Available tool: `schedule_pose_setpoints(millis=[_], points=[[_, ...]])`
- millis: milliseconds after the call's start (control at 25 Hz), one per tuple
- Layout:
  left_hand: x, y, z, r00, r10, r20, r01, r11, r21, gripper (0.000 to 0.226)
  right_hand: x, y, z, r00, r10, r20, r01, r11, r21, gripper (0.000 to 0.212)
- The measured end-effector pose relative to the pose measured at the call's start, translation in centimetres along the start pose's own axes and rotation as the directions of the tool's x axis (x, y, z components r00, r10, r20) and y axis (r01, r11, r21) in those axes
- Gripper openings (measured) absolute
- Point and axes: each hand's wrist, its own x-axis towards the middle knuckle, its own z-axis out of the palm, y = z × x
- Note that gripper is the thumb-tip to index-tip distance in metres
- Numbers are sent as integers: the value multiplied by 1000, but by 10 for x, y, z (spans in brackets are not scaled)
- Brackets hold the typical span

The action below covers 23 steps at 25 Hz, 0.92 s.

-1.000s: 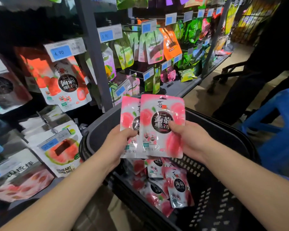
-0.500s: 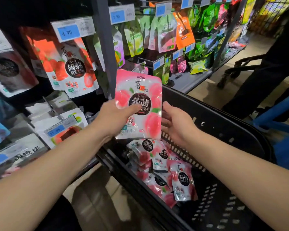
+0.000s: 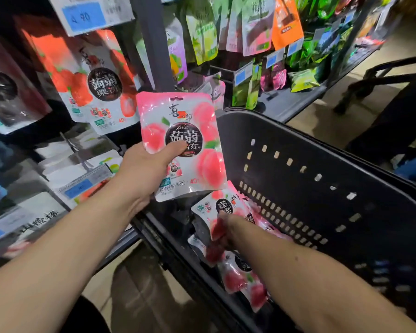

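My left hand [image 3: 144, 169] holds a pink peach jelly pouch [image 3: 185, 131] upright above the near-left rim of a black plastic basket [image 3: 322, 164], thumb across its front. My right hand [image 3: 223, 229] is down inside the basket, blurred, and its fingers grip the edge of another peach pouch [image 3: 214, 207] that tilts up from the pile. Several more peach pouches [image 3: 240, 277] lie on the basket floor beneath my right forearm.
To the left, a shelf rack carries hanging snack pouches, among them a red strawberry pouch [image 3: 94, 80] under a blue price tag [image 3: 87, 15]. A grey upright post [image 3: 151, 44] stands behind the held pouch. A person in dark clothes [image 3: 394, 121] stands at the right.
My right hand let go of the stack and dropped into the basket onto a pouch. My left hand kept the held pouch, and the view moved closer to the shelf.
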Motion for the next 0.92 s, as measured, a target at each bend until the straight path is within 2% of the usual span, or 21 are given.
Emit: schedule_pose_setpoints(millis=[120,200,320,400,440,480,520,560,640,680,760,840,920], points=[[-3,3,0,999,-37,32,39,998,-45,21,15,0,8,985,95,144,-100,995,24,66],[-5,4,-1,999,-46,29,48,997,-63,19,24,2,4,975,76,210,-99,990,99,67],[-7,7,-5,998,-57,20,58,996,-60,21,28,-3,2,992,-56,110,45,994,100,40],[-8,11,-10,998,-55,6,56,996,-65,21,19,-7,-5,992,-105,-67,109,993,55,18],[-11,14,-13,999,-47,-8,47,996,-73,18,19,-8,-12,977,-157,-143,165,985,43,23],[-14,18,-17,999,-39,-19,38,996,-86,15,10,-10,-20,952,-225,-209,231,973,6,36],[-18,22,-21,999,-35,-30,32,995,-94,13,-4,-16,-30,933,-296,-203,294,955,-40,48],[-24,26,-25,998,-36,-47,32,995,-98,13,-14,-23,-40,907,-383,-176,375,924,-79,52],[-35,33,-37,995,-41,-89,31,993,-114,16,-56,-38,-58,857,-511,-74,500,857,-126,41],[-40,36,-44,993,-43,-112,29,993,-117,19,-80,-47,-65,815,-580,-12,571,806,-157,36],[-52,44,-55,987,-53,-153,39,995,-90,31,-127,-66,-74,686,-722,90,719,652,-242,34],[-70,51,-75,982,-39,-183,25,997,-76,38,-178,-80,-69,578,-776,253,816,548,-183,31],[-85,52,-97,980,-40,-197,31,998,-48,42,-225,-87,-56,499,-769,400,854,515,-75,32]])
